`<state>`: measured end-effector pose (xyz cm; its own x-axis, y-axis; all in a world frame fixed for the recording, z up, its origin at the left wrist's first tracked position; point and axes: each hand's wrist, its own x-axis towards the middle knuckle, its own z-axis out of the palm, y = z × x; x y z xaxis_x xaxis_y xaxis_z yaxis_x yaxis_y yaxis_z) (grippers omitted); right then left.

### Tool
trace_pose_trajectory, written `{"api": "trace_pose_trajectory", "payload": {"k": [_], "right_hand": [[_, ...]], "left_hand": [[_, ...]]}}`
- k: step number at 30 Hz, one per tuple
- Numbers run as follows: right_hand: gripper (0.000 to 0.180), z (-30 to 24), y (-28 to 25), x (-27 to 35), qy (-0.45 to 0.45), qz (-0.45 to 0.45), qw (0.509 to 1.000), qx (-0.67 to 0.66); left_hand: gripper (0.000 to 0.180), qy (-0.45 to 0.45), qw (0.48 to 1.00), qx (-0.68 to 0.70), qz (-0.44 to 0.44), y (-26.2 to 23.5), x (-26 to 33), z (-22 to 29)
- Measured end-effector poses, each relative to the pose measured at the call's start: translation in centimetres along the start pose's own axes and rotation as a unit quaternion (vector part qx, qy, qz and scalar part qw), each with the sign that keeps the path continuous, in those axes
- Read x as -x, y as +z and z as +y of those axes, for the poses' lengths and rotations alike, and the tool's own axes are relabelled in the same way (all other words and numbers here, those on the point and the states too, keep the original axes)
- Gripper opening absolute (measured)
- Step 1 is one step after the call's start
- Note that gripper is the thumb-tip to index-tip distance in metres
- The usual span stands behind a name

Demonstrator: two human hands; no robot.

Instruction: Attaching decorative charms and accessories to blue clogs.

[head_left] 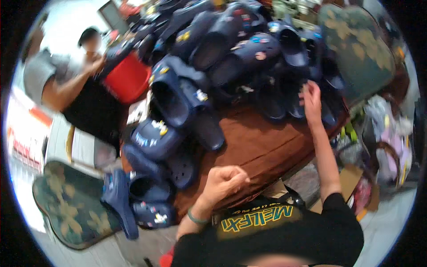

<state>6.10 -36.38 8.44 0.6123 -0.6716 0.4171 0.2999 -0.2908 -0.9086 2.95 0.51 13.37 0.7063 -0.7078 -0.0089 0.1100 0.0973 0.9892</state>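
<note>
My left hand (226,181) hovers over the near edge of the table, its fingers curled into a loose fist. Whatever it may hold is hidden by the fingers. My right hand (312,99) is stretched out over dark blue clogs (291,95) at the right of the table. Its fingers are partly bent and apart, with nothing visible between them. At the left, a clog with colourful charms (156,139) lies among several others. A blue clog with an open heel (171,100) leans on the pile.
A large heap of clogs (213,40) covers the far side of the brown-covered table (262,151). Another person (66,84) stands at the left beside a red bucket (129,78). Patterned chairs (66,209) flank the table; bags (389,133) sit at the right.
</note>
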Motion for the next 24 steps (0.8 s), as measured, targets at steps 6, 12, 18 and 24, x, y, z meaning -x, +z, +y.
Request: {"api": "trace_pose_trajectory", "payload": {"k": [6, 12, 18, 24], "right_hand": [[0.072, 0.6, -1.5, -11.2, -0.037, -0.011, 0.931, 0.363], [0.057, 0.1, 0.7, -11.4, 0.153, 0.007, 0.986, 0.066], [0.056, -1.7, 1.9, -5.3, 0.035, 0.071, 0.994, -0.069], [0.070, -1.9, 2.3, 11.7, -0.030, 0.002, 0.998, 0.048]], "left_hand": [[0.025, -0.091, 0.994, -0.031, 0.051, 0.7, 1.7, -3.4], [0.015, -0.124, 0.991, -0.046, -0.024, 0.2, 1.9, -4.0], [0.016, -0.101, 0.991, -0.037, -0.076, 0.7, 0.8, -4.4], [0.032, 0.073, 0.985, -0.144, 0.054, 4.0, -3.2, -2.9]]}}
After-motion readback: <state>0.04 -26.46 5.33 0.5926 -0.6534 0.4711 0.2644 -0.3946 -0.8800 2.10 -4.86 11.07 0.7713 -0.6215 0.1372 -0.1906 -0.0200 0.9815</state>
